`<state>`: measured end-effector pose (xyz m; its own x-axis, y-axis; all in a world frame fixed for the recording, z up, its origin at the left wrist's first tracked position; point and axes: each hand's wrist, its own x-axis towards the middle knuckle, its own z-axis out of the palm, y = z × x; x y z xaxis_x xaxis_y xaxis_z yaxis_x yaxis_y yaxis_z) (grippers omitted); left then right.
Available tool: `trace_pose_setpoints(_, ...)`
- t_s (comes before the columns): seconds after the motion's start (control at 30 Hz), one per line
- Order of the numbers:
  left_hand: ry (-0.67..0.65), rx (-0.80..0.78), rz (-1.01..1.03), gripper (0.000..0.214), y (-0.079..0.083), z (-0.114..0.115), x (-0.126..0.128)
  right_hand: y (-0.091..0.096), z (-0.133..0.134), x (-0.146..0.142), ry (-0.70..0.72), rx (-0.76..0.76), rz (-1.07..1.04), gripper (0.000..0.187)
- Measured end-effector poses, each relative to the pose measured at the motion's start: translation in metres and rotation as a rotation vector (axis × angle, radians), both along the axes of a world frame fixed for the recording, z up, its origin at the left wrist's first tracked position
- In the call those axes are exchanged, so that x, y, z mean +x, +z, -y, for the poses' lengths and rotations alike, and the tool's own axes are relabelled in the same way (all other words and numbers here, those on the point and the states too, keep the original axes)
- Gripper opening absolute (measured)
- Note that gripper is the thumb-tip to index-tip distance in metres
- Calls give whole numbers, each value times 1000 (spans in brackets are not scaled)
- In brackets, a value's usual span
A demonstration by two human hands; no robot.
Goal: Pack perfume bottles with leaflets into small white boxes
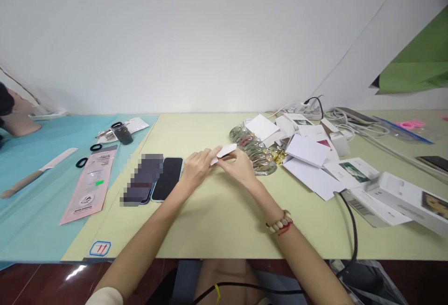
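Observation:
Both my hands meet over the middle of the pale yellow-green table mat [210,221]. My left hand [198,167] and my right hand [238,166] together pinch a small flat white piece [224,151], held just above the mat. A bead bracelet with a red thread [280,223] sits on my right wrist. Just left of my left hand lie two dark phones [168,178] side by side, one blurred out. A row of clear packets with greenish contents [254,149] lies right behind my right hand.
White boxes and cards [308,151] pile up at the right, with cables and a power strip [315,107] behind. On the blue cloth [31,216] at left lie a pink packet [90,183], a knife [38,172], black hair ties and a dark jar [123,133]. Another person's arm [17,118] shows far left.

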<state>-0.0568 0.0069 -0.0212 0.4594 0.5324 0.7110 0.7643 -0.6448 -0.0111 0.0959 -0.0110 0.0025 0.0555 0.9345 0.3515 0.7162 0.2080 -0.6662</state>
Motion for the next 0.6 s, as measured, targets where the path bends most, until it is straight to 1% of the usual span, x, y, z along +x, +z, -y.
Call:
trace_pose_setpoints(0.07,-33,2,-45,39,0,-2,-2,-2,-3,2,60,-61,-44,22)
trace_pose_setpoints(0.13,-64,-11,-88,37,0,-3,-3,-2,-5,3,74,-74,-20,20)
trace_pose_setpoints(0.27,-89,16,-165,39,-2,3,4,-5,-4,5,-12,-70,161,21)
trace_pose_setpoints(0.33,-113,18,-208,43,-4,7,10,-12,-3,5,-76,-72,271,20)
trace_pose_setpoints(0.4,-134,-18,-232,46,-6,8,15,-21,-5,5,-85,-72,322,17)
trace_pose_setpoints(0.5,-133,-108,-186,51,-7,7,19,-33,-10,4,-23,-58,271,17)
trace_pose_setpoints(0.6,-117,-190,-124,55,-6,3,18,-38,-13,2,-17,-58,210,19)
